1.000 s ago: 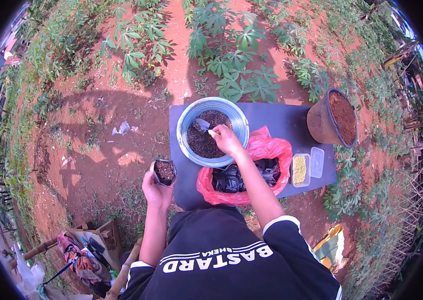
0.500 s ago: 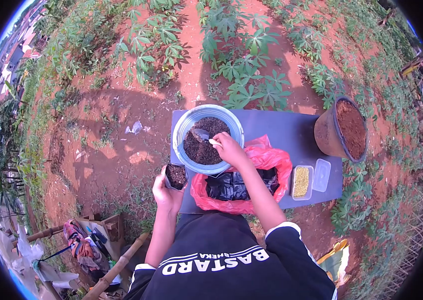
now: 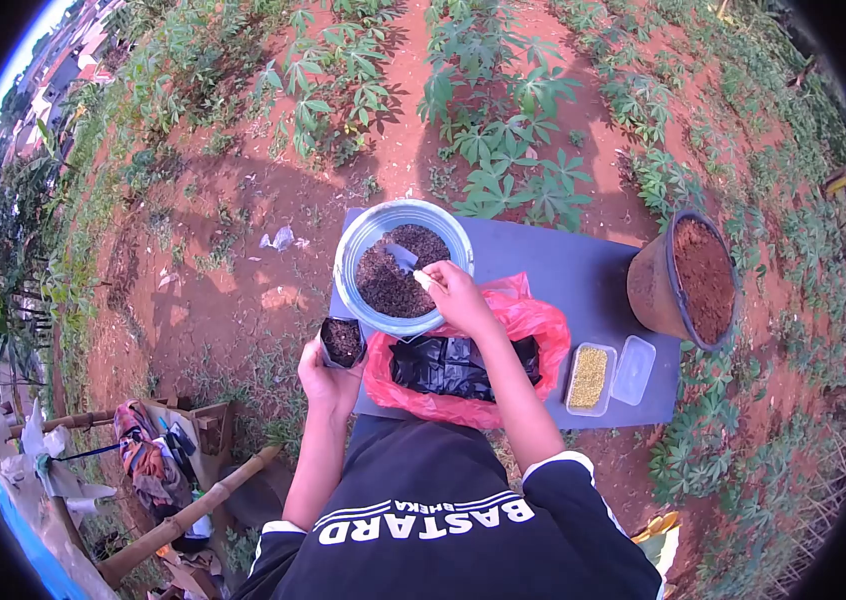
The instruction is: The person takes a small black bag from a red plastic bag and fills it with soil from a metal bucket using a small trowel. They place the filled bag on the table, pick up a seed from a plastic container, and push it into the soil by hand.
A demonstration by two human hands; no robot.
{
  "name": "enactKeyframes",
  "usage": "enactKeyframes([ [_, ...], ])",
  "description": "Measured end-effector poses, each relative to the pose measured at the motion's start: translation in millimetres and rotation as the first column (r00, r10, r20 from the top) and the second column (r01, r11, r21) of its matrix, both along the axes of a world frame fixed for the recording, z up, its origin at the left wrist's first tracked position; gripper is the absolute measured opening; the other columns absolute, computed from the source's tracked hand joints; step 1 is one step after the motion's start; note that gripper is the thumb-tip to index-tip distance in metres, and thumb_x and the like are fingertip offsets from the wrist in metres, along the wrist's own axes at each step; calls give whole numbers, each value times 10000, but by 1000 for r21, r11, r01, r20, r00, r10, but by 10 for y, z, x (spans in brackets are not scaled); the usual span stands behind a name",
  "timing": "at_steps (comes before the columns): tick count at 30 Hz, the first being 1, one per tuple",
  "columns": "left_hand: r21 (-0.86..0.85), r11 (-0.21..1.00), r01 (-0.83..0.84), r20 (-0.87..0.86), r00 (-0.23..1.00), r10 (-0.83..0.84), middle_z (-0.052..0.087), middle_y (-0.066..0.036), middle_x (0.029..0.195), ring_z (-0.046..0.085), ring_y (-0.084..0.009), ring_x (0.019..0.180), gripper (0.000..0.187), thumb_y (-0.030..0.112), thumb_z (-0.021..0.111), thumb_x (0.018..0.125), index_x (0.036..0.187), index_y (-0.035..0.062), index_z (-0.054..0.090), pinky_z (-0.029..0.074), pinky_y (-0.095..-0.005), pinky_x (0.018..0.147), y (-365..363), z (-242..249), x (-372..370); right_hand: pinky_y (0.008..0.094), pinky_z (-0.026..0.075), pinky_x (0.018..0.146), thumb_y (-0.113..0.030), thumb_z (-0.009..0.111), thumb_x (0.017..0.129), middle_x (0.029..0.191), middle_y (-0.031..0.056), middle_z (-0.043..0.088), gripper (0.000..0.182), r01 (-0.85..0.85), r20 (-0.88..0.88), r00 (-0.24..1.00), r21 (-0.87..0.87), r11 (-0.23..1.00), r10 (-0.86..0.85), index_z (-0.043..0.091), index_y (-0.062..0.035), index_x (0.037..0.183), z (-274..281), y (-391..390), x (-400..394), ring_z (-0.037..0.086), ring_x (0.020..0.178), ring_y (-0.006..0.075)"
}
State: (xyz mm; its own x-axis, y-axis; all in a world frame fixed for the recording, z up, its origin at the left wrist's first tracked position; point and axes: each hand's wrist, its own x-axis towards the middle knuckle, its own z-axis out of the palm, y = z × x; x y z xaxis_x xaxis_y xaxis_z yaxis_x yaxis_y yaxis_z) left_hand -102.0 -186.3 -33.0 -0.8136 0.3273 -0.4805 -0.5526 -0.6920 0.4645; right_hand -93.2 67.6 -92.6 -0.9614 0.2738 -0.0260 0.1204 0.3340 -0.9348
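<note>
My right hand (image 3: 455,297) is closed around the light handle of a small trowel (image 3: 404,257), whose grey blade rests in the dark soil (image 3: 398,290) inside a pale blue bucket (image 3: 351,262). To the left of the bucket, my left hand (image 3: 327,377) grips a small black planting bag (image 3: 343,343) with dark soil in it, its mouth facing up. Beneath my right forearm lies a pink plastic bag (image 3: 379,387) with its top spread wide. Folded black plastic bags (image 3: 453,368) fill it.
A dark table (image 3: 533,245) carries these things. A clear tub of yellow grains (image 3: 590,378) sits beside its lid (image 3: 634,370). At the right edge stands a large pot of reddish soil (image 3: 705,270). Leafy plants (image 3: 513,150) grow beyond; bamboo poles (image 3: 193,515) lie lower left.
The trowel blade has shifted slightly and shows more of its face in the soil. My left hand still holds the planting bag beside the bucket. The whole view has moved a little.
</note>
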Motion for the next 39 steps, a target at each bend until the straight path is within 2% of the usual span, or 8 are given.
enactKeyframes([
  [4, 20, 999, -31, 100, 995, 29, 688, -63, 963, 641, -235, 873, 276, 300, 500, 900, 1002, 101, 661, 494, -405, 737, 297, 14, 95, 388, 531, 871, -12, 604, 891, 1039, 168, 646, 202, -6, -21, 1000, -29, 1000, 5, 599, 17, 1091, 312, 60, 113, 670, 984, 317],
  [8, 73, 997, -5, 188, 982, -8, 668, -97, 952, 617, -252, 823, 343, 319, 426, 944, 1036, 71, 644, 467, -395, 652, 594, -47, 53, 375, 538, 885, -5, 595, 895, 1040, 161, 661, 230, -23, -35, 999, 25, 999, 24, 593, 22, 1124, 568, 131, 185, 684, 990, 284],
  [10, 112, 994, 16, 152, 988, -33, 668, -99, 960, 618, -254, 823, 353, 327, 422, 950, 1058, 69, 638, 468, -392, 645, 678, -208, -14, 372, 539, 889, -5, 593, 897, 1036, 159, 668, 240, -29, -52, 998, 25, 999, 30, 593, 23, 1135, 629, 163, 180, 687, 990, 277],
  [12, 133, 991, 30, 144, 988, -49, 670, -106, 1001, 628, -261, 835, 373, 334, 411, 961, 1123, 68, 616, 486, -399, 652, 767, -304, -72, 323, 525, 810, -33, 624, 904, 1014, 100, 679, 238, -9, -106, 994, 1, 1000, 10, 629, 8, 1139, 690, 160, 185, 635, 870, 175],
  [15, 60, 998, 29, 170, 985, -38, 672, -102, 1041, 638, -266, 865, 378, 336, 402, 968, 1153, 70, 597, 506, -411, 680, 903, -348, -133, 322, 527, 821, -44, 624, 913, 1019, 104, 680, 228, -3, -115, 993, -34, 999, -1, 633, 15, 1133, 792, 149, 192, 642, 894, 173],
  [23, 57, 997, 43, 125, 991, -50, 671, -105, 1111, 650, -248, 960, 405, 337, 387, 975, 1221, 76, 575, 520, -411, 740, 1072, -294, -227, 343, 519, 904, -71, 628, 923, 1072, 119, 668, 287, -50, -132, 990, -63, 997, 42, 595, 12, 1195, 820, 82, 268, 651, 987, 205],
  [28, 61, 994, 92, 33, 995, -94, 672, -117, 1137, 645, -249, 995, 431, 337, 366, 979, 1234, 55, 568, 517, -403, 764, 1067, -333, -331, 351, 505, 933, -53, 635, 899, 1112, 121, 610, 325, -33, -162, 986, -14, 999, 30, 583, -10, 1216, 774, 121, 314, 620, 1059, 227],
  [39, 24, 998, 60, 67, 996, -61, 673, -128, 1107, 645, -259, 960, 434, 356, 381, 976, 1203, 43, 579, 515, -396, 730, 1170, -261, -384, 365, 502, 903, 2, 629, 870, 1065, 117, 559, 334, -46, -253, 965, 72, 996, 63, 571, -11, 1198, 803, 144, 386, 611, 1022, 262],
])
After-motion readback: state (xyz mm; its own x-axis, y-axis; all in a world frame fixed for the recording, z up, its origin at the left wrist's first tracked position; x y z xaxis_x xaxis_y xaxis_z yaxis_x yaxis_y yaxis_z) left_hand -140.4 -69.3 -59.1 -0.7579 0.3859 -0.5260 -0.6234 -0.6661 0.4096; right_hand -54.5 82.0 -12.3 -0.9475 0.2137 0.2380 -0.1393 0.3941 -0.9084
